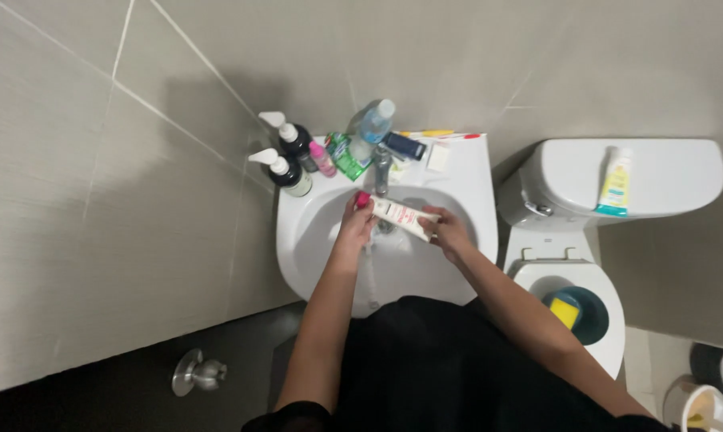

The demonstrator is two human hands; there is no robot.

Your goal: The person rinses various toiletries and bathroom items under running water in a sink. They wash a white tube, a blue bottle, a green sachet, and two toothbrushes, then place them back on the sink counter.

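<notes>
Both bare forearms are reaching forward, converging; the left hand (355, 225) is curling its fingers closed, the right hand (446, 233) is pinching shut

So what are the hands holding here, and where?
A white tube: left hand at its pink cap end, right hand at the bottom end, over the sink.

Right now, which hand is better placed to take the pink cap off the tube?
The left hand. Its fingers already close around the pink cap at that end of the white tube, over the sink. The right hand grips the tube's far end, so it likely steadies it.
</notes>
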